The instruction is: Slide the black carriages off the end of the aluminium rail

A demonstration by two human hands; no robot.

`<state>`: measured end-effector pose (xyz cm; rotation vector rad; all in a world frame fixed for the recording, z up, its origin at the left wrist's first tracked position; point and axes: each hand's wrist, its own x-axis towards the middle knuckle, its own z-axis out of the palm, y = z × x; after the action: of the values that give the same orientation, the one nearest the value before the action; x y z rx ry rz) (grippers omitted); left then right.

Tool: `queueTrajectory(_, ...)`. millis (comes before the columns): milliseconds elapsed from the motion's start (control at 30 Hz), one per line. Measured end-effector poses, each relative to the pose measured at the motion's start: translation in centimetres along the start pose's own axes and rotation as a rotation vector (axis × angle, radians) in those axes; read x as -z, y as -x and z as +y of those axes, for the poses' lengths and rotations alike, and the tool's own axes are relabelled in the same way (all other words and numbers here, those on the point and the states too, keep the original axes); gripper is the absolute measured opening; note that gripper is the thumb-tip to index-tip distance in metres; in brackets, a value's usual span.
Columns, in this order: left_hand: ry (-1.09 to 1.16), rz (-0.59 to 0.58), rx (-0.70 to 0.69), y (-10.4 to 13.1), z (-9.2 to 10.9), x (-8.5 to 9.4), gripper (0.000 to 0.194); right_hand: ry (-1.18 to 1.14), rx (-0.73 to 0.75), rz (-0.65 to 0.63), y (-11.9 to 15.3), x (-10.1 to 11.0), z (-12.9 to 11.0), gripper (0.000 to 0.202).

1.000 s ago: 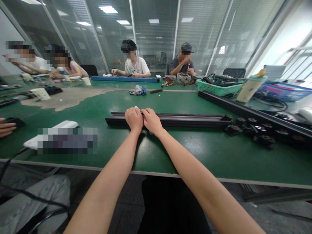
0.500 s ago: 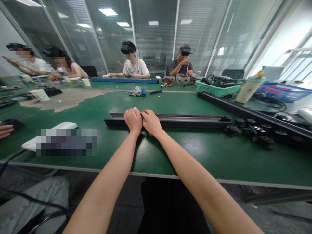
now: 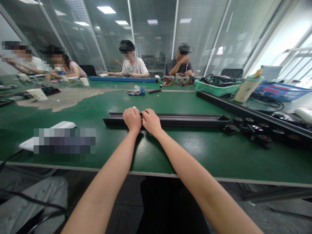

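A long black channel-shaped rail [image 3: 190, 123] lies across the green table in front of me, its open groove facing up. My left hand [image 3: 132, 119] is closed over the rail, left of its middle, with the fingers curled into or over the groove. Right beside it, my right hand [image 3: 151, 121] grips the rail in the same way. The two hands almost touch, and a small dark bit shows between the fingertips; what it is I cannot tell. Several black parts with round metal-looking centres [image 3: 260, 140] lie by the rail's right end.
A second long black rail [image 3: 243, 112] slants along the right side. Behind it stand a green basket [image 3: 216, 90] of cables and a cream bottle [image 3: 247, 89]. A white device [image 3: 26, 143] lies left, a crumpled cloth [image 3: 136, 90] ahead. Several people sit at the far side.
My hands stay at the same place on the rail, with a slightly clearer gap between the fingers. The view has shifted a little, and another person's hand at the left edge is out of sight.
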<state>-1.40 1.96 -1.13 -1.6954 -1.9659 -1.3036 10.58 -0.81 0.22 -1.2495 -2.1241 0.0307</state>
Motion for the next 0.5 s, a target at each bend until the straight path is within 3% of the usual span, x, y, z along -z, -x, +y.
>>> queueTrajectory(500, 0.045, 0.004, 0.016, 0.12, 0.10, 0.17, 0.050, 0.008, -0.006, 0.015, 0.22, 0.15, 0.34, 0.043)
